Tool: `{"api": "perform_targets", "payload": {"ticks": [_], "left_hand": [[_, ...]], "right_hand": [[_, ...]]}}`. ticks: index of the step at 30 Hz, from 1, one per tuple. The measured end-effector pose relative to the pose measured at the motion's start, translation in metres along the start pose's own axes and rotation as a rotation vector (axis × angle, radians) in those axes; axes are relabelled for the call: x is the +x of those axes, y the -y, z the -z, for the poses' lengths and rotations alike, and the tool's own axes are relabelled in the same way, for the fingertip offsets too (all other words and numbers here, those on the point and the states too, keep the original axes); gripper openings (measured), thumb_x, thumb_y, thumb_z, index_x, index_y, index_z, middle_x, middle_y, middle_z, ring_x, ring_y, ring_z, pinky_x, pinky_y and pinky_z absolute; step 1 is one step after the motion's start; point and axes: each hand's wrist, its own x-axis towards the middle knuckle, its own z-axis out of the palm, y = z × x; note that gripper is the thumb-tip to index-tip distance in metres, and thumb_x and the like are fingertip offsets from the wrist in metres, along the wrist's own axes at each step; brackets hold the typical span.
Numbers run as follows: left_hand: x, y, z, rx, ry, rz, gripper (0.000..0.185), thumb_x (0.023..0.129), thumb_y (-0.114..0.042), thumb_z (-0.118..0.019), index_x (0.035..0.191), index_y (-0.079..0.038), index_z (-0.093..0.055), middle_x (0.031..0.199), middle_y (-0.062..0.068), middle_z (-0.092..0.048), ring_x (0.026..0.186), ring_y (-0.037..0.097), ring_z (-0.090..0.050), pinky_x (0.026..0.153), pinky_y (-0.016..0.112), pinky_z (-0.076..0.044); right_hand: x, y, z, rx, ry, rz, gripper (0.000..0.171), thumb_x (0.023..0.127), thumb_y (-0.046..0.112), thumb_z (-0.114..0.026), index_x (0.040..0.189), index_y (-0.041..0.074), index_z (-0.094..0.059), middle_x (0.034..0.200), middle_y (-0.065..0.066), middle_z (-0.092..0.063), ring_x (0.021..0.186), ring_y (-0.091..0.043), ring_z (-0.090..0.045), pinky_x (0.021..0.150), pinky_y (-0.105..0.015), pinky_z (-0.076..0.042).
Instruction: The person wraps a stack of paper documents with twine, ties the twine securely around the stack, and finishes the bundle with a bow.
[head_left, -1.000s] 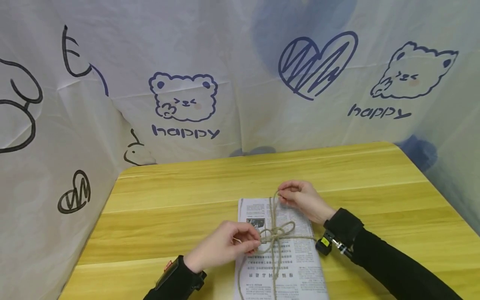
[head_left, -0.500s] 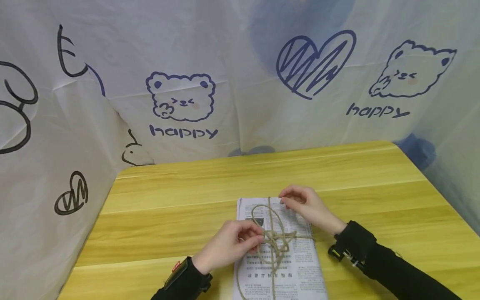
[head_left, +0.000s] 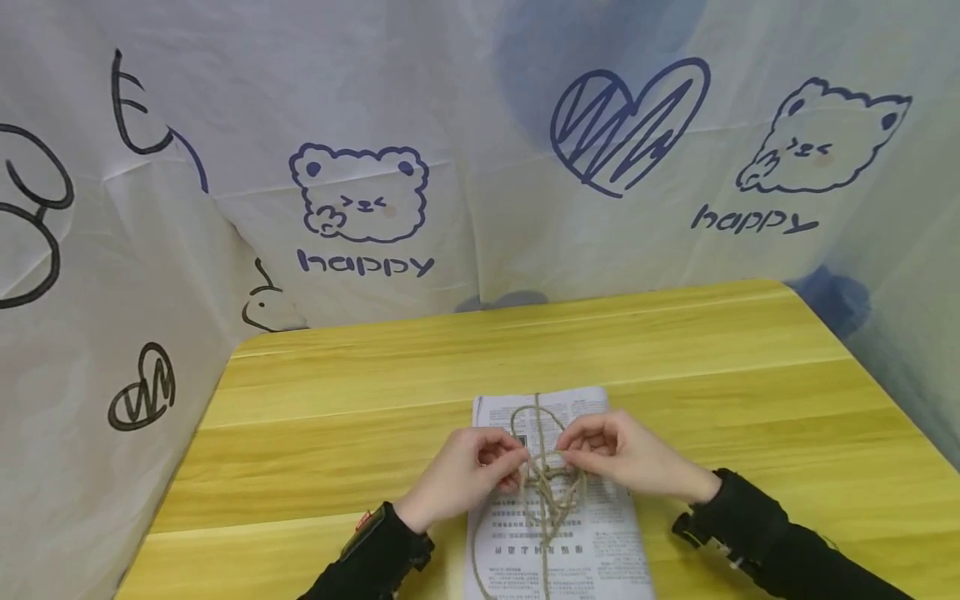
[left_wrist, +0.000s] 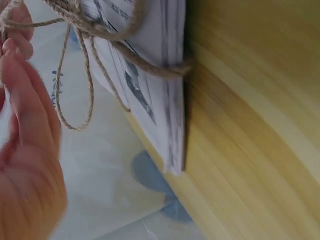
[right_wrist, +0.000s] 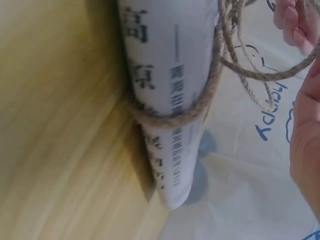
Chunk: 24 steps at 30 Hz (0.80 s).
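A stack of folded newspapers (head_left: 600, 542) lies on the table with brown twine (head_left: 550, 473) crossed around it. Loops and loose strands gather at the crossing. My left hand (head_left: 465, 477) is left of the knot, thumb and fingers pinching a strand. From the right, my right hand (head_left: 633, 457) pinches twine close to the knot, its fingertips near the left hand's. In the left wrist view a twine loop (left_wrist: 59, 100) hangs free beside the left hand (left_wrist: 30, 130). The right wrist view shows twine running up to the right hand (right_wrist: 307, 125); its fingertips are partly cut off there.
The yellow wood-grain table (head_left: 360, 392) extends around the stack. A pale curtain (head_left: 495, 208) with drawn bears and hearts stands behind the table and along its sides. A long twine strand (head_left: 476, 558) trails down the stack's left edge.
My right hand let go of an upper loop, which dropped onto the newspapers, then moved down and toward the knot. The left hand has stayed near the knot, shifting slightly.
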Motion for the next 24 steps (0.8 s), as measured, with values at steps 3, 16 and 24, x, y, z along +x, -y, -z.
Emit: {"api": "perform_targets", "payload": {"ticks": [3, 16, 24], "left_hand": [[0.003, 0.003, 0.002, 0.072, -0.075, 0.042, 0.023, 0.103, -0.023, -0.06, 0.1, -0.002, -0.07, 0.074, 0.01, -0.068, 0.061, 0.017, -0.065, 0.058, 0.026, -0.053], [0.026, 0.009, -0.011, 0.192, -0.027, 0.126, 0.022, 0.101, -0.018, -0.061, 0.092, -0.004, -0.076, 0.063, 0.001, -0.064, 0.051, 0.007, -0.055, 0.052, 0.02, -0.042], [0.03, 0.01, -0.014, 0.09, 0.001, 0.212, 0.033, 0.1, -0.027, -0.063, 0.077, -0.007, -0.075, 0.061, 0.005, -0.066, 0.05, 0.009, -0.054, 0.052, 0.022, -0.043]], "right_hand": [[-0.005, -0.001, 0.002, 0.021, -0.039, -0.012, 0.02, 0.1, 0.004, -0.059, 0.112, -0.012, -0.063, 0.086, -0.028, -0.065, 0.07, -0.013, -0.065, 0.064, -0.03, -0.056], [-0.02, -0.016, 0.002, 0.135, -0.191, -0.069, 0.02, 0.098, 0.001, -0.059, 0.108, -0.016, -0.054, 0.088, 0.005, -0.069, 0.071, -0.013, -0.071, 0.061, -0.028, -0.058], [-0.02, -0.024, 0.003, 0.233, -0.226, -0.112, 0.024, 0.099, 0.0, -0.059, 0.109, -0.019, -0.05, 0.097, 0.001, -0.068, 0.085, -0.008, -0.074, 0.078, -0.029, -0.061]]}}
